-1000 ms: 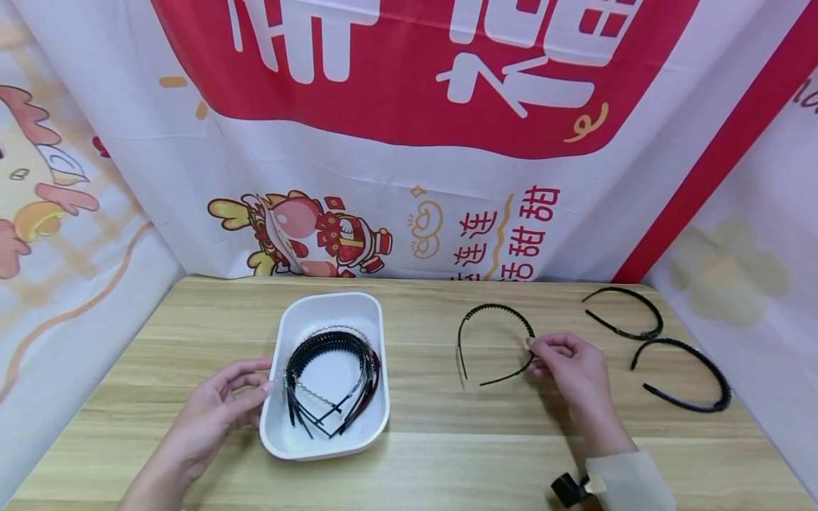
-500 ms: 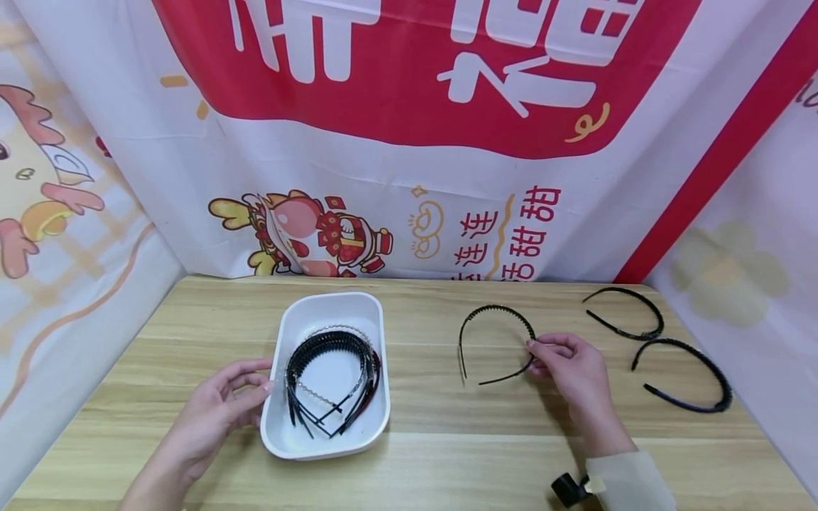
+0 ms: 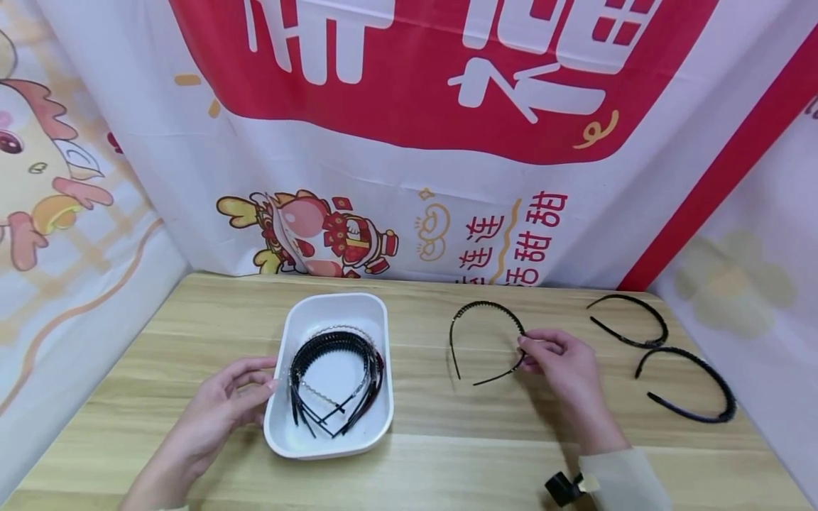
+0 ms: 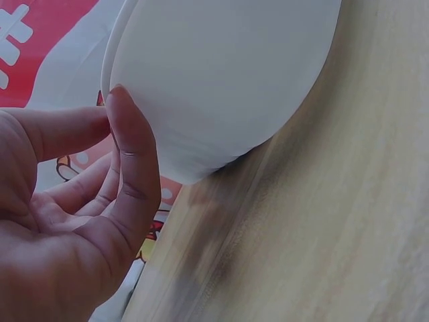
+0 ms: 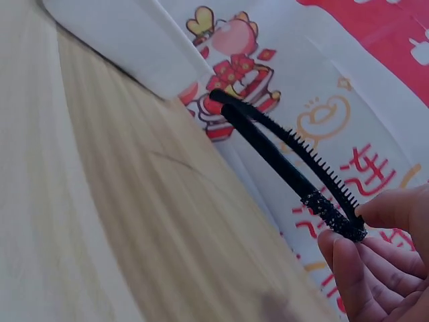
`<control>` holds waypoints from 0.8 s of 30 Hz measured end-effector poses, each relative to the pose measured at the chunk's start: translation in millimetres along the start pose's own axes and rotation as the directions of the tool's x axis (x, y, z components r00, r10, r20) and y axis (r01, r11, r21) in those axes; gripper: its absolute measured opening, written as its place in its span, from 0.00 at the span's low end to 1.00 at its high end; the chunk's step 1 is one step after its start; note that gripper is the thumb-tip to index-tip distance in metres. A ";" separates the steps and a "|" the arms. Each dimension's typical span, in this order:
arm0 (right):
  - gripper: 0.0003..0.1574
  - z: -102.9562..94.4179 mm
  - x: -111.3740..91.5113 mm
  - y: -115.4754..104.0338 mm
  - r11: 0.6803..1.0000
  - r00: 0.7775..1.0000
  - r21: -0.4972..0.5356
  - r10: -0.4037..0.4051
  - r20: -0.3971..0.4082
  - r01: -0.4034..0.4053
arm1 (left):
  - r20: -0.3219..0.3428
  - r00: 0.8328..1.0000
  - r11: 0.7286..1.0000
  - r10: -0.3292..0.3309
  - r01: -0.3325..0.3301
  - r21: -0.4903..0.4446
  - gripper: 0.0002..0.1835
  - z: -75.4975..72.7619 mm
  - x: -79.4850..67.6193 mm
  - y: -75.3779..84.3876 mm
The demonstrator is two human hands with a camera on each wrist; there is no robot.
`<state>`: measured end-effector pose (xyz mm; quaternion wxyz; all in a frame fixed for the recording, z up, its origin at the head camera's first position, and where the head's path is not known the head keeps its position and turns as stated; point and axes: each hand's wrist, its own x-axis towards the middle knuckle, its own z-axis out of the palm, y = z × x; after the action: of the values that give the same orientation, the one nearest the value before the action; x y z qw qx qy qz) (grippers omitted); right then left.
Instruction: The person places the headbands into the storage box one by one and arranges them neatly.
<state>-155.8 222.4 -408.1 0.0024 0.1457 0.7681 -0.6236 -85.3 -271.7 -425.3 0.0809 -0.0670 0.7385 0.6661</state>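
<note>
My left hand [image 3: 224, 408] is at the left side of a white plastic bin [image 3: 275, 440], thumb and fingertips holding its rim; the left wrist view shows the hand [image 4: 87, 201] against the bin's outer wall [image 4: 228, 80]. Several headbands [image 3: 335, 342] lie nested in the bin, mostly black and toothed, one with pale beads. To the right, my right hand [image 3: 565, 365] pinches one side of a thin black toothed headband [image 3: 488, 305]. Up close, this headband [image 5: 268, 151] is off the table and has a glittery section near my fingertips [image 5: 348, 258].
Two black headbands, one farther back [image 3: 652, 309] and one nearer [image 3: 718, 380], lie at the table's right edge. Printed cloth [image 3: 415, 128] closes off the back and sides of the wooden table [image 3: 447, 461]. A small black device [image 3: 562, 488] is at my right wrist.
The head view has shifted and tilted slightly. My right hand has moved a little left with the headband. My left hand stays at the bin's rim.
</note>
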 end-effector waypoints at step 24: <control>0.15 85.3 12.9 -80.6 0.957 0.916 -0.154 -0.176 0.360 0.244 | 0.004 1.000 1.000 0.008 -0.008 -0.015 0.28 0.6 0.1 0.2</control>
<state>-201.6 129.1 -352.3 0.0828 -0.0496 0.8247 -0.5573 -85.5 -271.0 -425.2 0.0790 -0.0632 0.7335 0.6721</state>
